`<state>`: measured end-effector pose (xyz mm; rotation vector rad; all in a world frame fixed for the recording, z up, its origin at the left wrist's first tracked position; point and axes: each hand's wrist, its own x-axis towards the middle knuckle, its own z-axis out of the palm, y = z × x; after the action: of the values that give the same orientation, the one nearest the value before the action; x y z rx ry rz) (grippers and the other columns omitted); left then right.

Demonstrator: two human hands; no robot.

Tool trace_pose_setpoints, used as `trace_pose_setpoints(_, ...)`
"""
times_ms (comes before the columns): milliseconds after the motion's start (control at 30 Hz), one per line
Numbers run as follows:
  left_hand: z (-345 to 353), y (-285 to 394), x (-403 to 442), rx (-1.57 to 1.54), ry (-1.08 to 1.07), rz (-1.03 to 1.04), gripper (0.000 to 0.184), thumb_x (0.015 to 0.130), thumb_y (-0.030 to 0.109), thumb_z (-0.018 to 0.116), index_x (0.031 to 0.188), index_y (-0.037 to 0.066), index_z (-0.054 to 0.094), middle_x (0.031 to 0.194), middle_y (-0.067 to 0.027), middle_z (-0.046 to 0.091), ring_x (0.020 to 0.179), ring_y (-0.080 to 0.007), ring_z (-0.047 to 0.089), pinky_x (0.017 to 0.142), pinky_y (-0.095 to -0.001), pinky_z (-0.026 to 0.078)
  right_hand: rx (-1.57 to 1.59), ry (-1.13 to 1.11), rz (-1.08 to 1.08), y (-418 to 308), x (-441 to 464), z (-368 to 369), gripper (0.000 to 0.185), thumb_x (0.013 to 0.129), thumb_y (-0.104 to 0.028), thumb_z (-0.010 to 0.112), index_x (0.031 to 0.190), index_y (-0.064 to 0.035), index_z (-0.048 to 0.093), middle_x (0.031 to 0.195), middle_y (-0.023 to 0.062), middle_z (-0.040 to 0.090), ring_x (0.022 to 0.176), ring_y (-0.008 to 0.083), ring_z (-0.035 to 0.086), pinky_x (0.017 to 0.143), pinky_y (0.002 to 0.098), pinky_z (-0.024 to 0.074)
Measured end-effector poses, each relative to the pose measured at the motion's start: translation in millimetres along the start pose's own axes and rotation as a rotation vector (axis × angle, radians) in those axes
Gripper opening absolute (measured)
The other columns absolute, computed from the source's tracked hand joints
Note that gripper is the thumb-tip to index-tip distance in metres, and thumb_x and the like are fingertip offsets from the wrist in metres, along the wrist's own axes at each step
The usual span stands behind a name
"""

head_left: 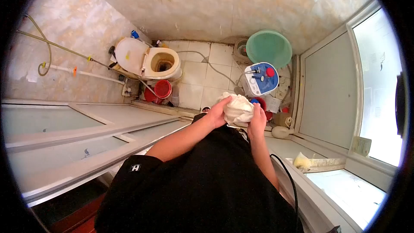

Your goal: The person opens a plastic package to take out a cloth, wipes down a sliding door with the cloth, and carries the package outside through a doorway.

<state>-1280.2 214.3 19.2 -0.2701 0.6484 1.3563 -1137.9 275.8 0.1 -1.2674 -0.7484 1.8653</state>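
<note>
A bunched, off-white cloth is held in front of my body, above the doorway threshold. My left hand grips its left side, with the fingers partly hidden behind the folds. On the other side, my right hand is closed on the cloth's right edge. Beyond the cloth, on the floor, stands a blue-and-white appliance with a red knob or cap on top. Part of a dark red container shows just past my right hand.
A toilet with its lid raised stands at the back left, near a red bucket. At the back right is a large green basin. A grey hose crosses the tiled floor. Door frames flank me, with a white jug at right.
</note>
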Motion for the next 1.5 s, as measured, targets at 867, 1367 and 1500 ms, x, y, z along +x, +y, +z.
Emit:
trace_pose_setpoints(867, -20.9, 0.5, 25.5, 0.131, 0.157, -0.071, 0.037, 0.085, 0.029, 0.049, 0.112, 0.003, 0.046, 0.111, -0.0115, 0.053, 0.105, -0.0284, 0.050, 0.091, -0.0433, 0.039, 0.629, 0.129, 0.349, -0.2, -10.7, -14.1, 0.030, 0.086, -0.014, 0.047, 0.111, 0.0022, 0.045, 0.107, 0.0170, 0.053, 0.096, 0.0315, 0.055, 0.082, 0.0470, 0.0455)
trace_pose_setpoints(1367, -1.7, -17.5, 38.5, 0.252, 0.194, -0.136, 0.044, 0.084, 0.026, 0.046, 0.119, 0.001, 0.043, 0.116, -0.0149, 0.052, 0.108, -0.0316, 0.049, 0.095, -0.0451, 0.037, 0.702, 0.117, 0.283, 39.2, -6.9, -56.3, 0.041, 0.070, 0.009, 0.042, 0.110, 0.0036, 0.046, 0.109, 0.0169, 0.051, 0.100, 0.0375, 0.053, 0.084, 0.0542, 0.0434)
trace_pose_setpoints(1500, -5.3, -22.2, 45.9, 0.287, 0.195, -0.126, 0.048, 0.080, 0.027, 0.050, 0.119, 0.001, 0.042, 0.117, -0.0146, 0.050, 0.109, -0.0313, 0.048, 0.094, -0.0460, 0.037, 0.687, 0.135, 0.300, 26.9, -13.4, -59.8, 0.050, 0.068, 0.010, 0.036, 0.116, 0.0002, 0.044, 0.115, 0.0160, 0.049, 0.107, 0.0365, 0.049, 0.089, 0.0507, 0.0414)
